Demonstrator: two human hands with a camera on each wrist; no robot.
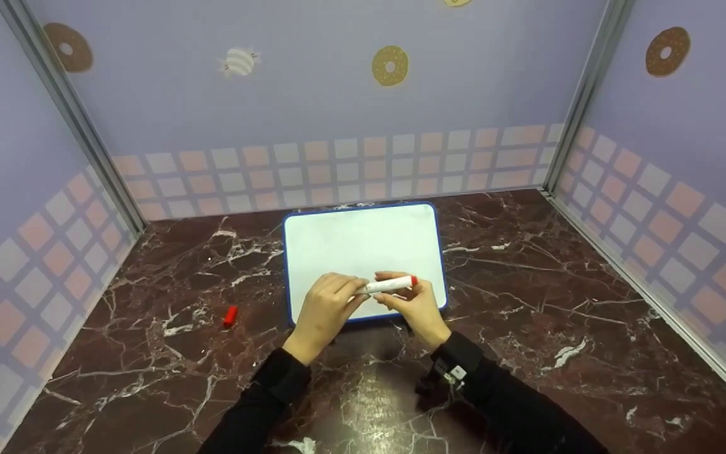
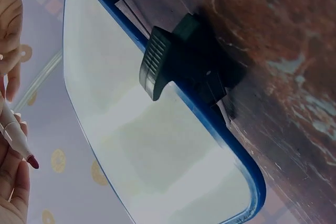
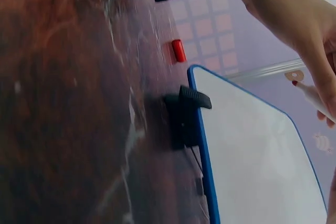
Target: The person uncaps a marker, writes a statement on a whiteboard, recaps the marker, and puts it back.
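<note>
A white marker [image 1: 389, 285] with a red end is held level between both hands above the whiteboard [image 1: 363, 243]. My left hand [image 1: 326, 302] pinches its left part. Around the red end at the right curl the thumb and fingers of my right hand [image 1: 418, 310]. In the left wrist view the marker's bare red nib [image 2: 33, 161] shows beside my left fingers; the head view hides it behind the left hand. On the table, left of the board, lies a red cap [image 1: 230, 316]. The whiteboard has a blue frame and no visible marks.
Black clips [image 2: 156, 64] grip the board's near edge and hold it tilted. A dark red marbled table [image 1: 558, 302] lies underneath. Patterned lilac walls [image 1: 312, 94] with metal corner posts [image 1: 73, 120] close off the back and both sides.
</note>
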